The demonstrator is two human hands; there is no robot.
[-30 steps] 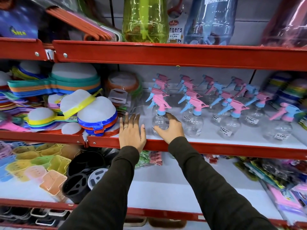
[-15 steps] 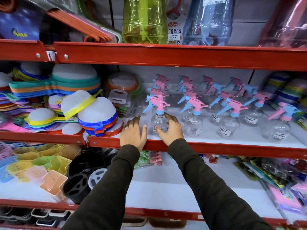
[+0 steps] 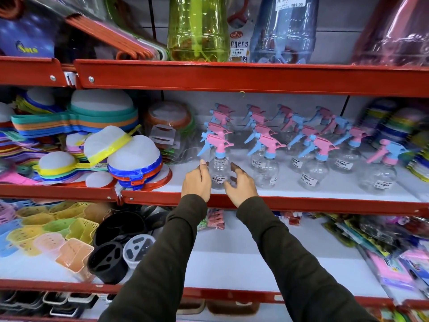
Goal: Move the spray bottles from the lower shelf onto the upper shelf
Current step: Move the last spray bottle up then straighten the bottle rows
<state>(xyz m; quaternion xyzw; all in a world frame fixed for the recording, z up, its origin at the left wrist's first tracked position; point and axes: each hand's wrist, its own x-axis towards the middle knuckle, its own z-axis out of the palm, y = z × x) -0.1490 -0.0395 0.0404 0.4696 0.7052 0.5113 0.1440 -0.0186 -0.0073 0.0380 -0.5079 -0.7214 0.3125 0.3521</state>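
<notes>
Several clear spray bottles with pink and blue trigger heads stand in rows on the white middle shelf (image 3: 301, 194). The front-left spray bottle (image 3: 219, 169) stands upright near the shelf's red front edge. My left hand (image 3: 196, 182) is against its left side, thumb up. My right hand (image 3: 241, 185) is at its right side with fingers curled and spread, a small gap showing. Neither hand closes around the bottle. More bottles stand to the right, one beside it (image 3: 265, 169) and another near the right end (image 3: 378, 177). The lower shelf (image 3: 232, 263) shows bare white board below my arms.
Stacked coloured strainers (image 3: 130, 159) crowd the middle shelf left of the bottles. Above, large green (image 3: 197, 29) and blue (image 3: 283, 31) bottles stand behind a red shelf rail (image 3: 232, 75). Small baskets (image 3: 69, 233), black holders (image 3: 109, 261) and packets (image 3: 383, 240) lie on the lower shelf.
My right hand has come off the front-left bottle and opened beside it. My left hand has slid right, from flat on the shelf up to the bottle's left side.
</notes>
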